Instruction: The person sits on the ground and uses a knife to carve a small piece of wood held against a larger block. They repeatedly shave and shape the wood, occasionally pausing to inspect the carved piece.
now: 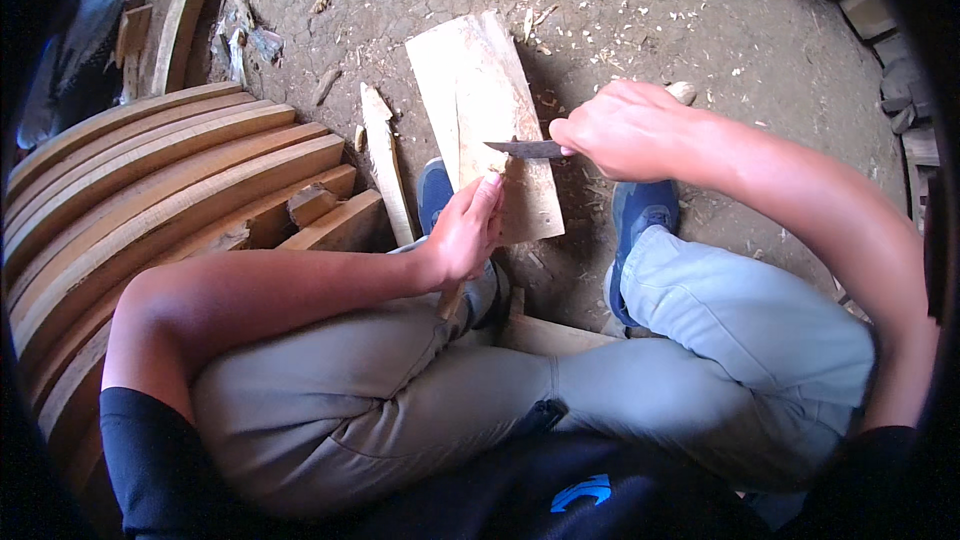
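My left hand [466,235] is closed round a thin wooden stick [450,301]. The stick's pale, whittled-looking top end shows above my thumb, and its lower end pokes out below the hand toward my knee. In my right hand [628,130] is a knife [533,149], its dark blade pointing left, with the tip at or very near the stick's top. A light-coloured rounded end, apparently of the knife's handle, shows behind the right fist. Beneath both hands lies a pale flat wooden board [475,65], tilted between my feet.
Several curved timber pieces [180,185] are stacked at the left. A long split piece of wood [382,155] lies beside the board. Wood chips dot the dirt floor [640,10]. My blue shoes [645,215] flank the board, and more wood [868,15] lines the right edge.
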Demonstrator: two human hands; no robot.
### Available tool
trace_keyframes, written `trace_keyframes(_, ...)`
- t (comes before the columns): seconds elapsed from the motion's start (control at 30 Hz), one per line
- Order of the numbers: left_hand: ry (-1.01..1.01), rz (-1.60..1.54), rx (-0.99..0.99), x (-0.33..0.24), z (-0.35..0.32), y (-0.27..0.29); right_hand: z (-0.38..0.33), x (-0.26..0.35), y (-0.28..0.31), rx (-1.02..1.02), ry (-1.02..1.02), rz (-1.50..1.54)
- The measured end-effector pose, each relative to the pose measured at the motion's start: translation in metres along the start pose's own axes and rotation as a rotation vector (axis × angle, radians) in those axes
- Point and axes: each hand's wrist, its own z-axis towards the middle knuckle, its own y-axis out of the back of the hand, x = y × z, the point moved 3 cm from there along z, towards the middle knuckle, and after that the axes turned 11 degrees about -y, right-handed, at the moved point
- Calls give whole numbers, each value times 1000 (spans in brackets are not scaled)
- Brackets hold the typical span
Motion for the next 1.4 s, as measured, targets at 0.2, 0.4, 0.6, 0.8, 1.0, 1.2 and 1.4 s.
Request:
trace_keyframes(0.2, 4, 104, -19, 3, 2, 1, 7, 1, 8, 161, -35, 3)
trace_keyframes(0.4, -46, 53, -32, 6, 1, 0, 14, -4, 1, 301, -37, 169)
trace_keyframes(0.6, -108, 15, 23, 12, 10, 8, 37, -19, -35, 625, -80, 738)
trace_keyframes(0.8, -223, 78, -22, 20, 18, 13, 23, -39, -12, 625, -236, 897)
trace_keyframes(1.0, -214, 45, 10, 19, 13, 14, 49, -55, -19, -162, 12, 240)
trace_keyframes(1.2, -418, 622, 440, -18, -24, -3, 87, -2, -11, -256, -197, 186)
trace_keyframes(1.4, -672, 769, 529, -34, -29, -15, 115, 28, -17, -86, -102, 337)
